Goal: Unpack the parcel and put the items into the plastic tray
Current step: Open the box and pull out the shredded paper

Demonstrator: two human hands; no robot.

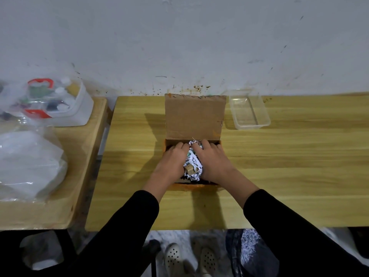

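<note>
Both hands form the grip: the left hand (173,159) and right hand (212,159) are cupped from either side around a wad of shredded paper (192,165) inside the open cardboard box (194,116), pressing it between them. Small tan blocks (191,169), probably the packed items, show within the shreds.

From the head camera, the box sits mid-tabletop (279,166) with its lid standing open. The clear plastic tray (249,111) lies just beside the lid, to the right, holding nothing. So opening looks done; lifting out the contents and filling the tray remain.

No brand, label or writing can be read anywhere.
</note>
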